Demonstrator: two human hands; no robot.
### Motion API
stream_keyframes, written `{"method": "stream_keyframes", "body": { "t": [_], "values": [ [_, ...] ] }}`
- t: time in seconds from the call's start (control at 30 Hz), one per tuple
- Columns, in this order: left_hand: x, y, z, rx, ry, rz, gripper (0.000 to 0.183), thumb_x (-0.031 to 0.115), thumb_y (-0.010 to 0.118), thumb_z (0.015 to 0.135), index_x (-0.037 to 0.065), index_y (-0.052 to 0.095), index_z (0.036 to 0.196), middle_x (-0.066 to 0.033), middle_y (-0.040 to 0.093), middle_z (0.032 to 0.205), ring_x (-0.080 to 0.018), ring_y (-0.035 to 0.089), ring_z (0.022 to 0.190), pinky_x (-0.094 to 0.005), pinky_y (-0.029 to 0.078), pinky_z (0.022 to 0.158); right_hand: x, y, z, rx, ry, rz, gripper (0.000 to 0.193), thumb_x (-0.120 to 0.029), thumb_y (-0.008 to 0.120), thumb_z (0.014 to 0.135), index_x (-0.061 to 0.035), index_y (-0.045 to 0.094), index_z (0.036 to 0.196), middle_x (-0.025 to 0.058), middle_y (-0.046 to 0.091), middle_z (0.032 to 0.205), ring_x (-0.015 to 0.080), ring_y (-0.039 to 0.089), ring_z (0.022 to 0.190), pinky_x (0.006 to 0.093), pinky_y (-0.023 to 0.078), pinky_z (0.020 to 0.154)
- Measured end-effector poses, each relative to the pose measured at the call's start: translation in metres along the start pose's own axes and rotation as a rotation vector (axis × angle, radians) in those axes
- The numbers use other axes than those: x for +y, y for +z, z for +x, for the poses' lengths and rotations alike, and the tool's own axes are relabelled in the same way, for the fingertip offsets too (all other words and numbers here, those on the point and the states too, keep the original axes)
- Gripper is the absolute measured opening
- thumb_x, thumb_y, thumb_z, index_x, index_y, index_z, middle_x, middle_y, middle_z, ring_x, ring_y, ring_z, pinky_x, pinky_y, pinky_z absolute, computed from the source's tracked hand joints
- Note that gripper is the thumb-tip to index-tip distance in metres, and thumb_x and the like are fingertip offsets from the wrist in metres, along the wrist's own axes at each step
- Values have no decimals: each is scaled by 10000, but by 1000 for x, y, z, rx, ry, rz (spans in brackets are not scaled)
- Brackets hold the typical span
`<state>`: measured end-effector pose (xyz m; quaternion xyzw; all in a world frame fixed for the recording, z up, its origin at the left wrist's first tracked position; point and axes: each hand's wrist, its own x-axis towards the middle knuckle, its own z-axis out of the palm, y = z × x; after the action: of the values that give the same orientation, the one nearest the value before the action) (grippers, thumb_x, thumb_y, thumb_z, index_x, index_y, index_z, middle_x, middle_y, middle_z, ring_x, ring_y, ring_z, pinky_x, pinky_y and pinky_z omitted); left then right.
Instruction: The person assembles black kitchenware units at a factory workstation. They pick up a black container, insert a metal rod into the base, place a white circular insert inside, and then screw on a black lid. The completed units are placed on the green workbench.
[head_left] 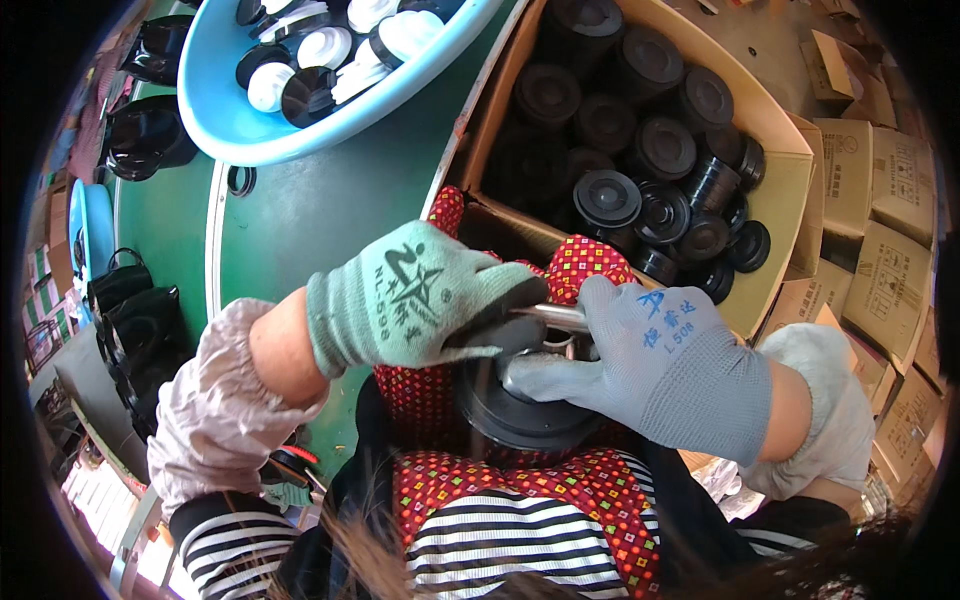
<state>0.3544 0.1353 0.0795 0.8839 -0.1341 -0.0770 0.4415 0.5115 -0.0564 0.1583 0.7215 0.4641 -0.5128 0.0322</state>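
My left hand, in a green knitted glove with dark-coated fingers, is closed over the upper part of a black round lid-like piece in my lap. My right hand, in a grey glove, curls around a shiny metal bar-like tool. Its thumb lies across the top of the black piece. The tool spans the gap between both hands; its exact kind and its far end are hidden by the fingers. Beneath the piece lies a red patterned apron.
A cardboard box of black round lids stands just beyond my right hand. On the green table sit a blue basin of white and black parts and a black ring. Closed cartons stack at right; glossy black housings stand left.
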Motion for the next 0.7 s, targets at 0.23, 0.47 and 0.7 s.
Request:
{"method": "stream_keyframes", "body": {
  "t": [0.23,0.47,0.7],
  "values": [
    [-8,2,1,58,16,86,324,329,763,945,105,692,1167,-127,752,918,-357,752,836,-453,594,736,2,7,0,110,-60,-107,686,-665,714,936,-3,662,1107,183,708,918,330,754,798,455,598,682],
    [22,2,-34,440,-153,73,322,239,796,958,78,718,1226,-165,755,963,-372,752,863,-440,602,770,9,31,-18,1110,-555,-374,749,-461,838,835,-64,644,1439,145,594,1398,355,526,1333,565,369,1164],
    [-21,89,-193,1084,-853,292,205,168,710,1018,75,697,1200,-197,763,976,-373,768,874,-439,582,758,29,104,-29,845,-686,98,751,-459,866,868,-39,626,1443,219,590,1440,407,585,1322,491,455,1140]
  ]
}}
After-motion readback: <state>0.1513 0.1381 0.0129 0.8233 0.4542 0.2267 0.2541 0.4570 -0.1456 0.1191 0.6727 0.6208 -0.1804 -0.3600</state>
